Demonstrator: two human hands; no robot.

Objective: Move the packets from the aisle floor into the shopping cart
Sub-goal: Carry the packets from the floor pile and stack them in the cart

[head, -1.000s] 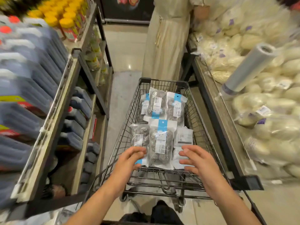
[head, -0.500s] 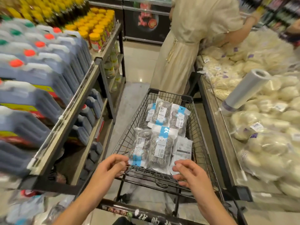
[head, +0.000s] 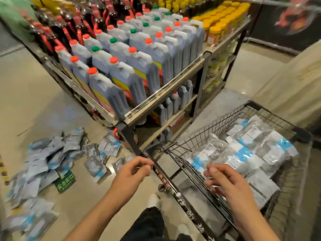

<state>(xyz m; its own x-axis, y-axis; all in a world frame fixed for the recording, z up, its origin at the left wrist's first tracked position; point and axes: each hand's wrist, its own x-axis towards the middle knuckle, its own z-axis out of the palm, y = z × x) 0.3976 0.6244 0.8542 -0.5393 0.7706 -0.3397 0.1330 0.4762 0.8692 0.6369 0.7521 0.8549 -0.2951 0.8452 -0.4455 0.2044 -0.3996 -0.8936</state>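
1. Loads of dark jugs (head: pixel 121 80) with orange and green caps fill the shelf rack (head: pixel 165 91), easily the biggest thing here, standing just left of the cart.
2. Wire shopping cart (head: pixel 217 126) sits at the right with a bunch of packets (head: pixel 246 153) already lying flat inside, blue-and-white labels facing up.
3. Next down is the messy heap of packets on the floor (head: pixel 45 164), spread over the aisle tiles left of the rack's corner, some overlapping, pretty blurry. A green floor sticker (head: pixel 65 181) pokes out from under the pile's edge.
4. Right hand (head: pixel 229 183) hovers over the cart's near end, fingers loosely curled, gripping nothing.
5. Left hand (head: pixel 132 173) is just beside the cart's handle bar (head: pixel 166 181), fingers loosely curled too, and nothing's in it.
6. 1 white shoe (head: pixel 153 200) shows below, between the arms.
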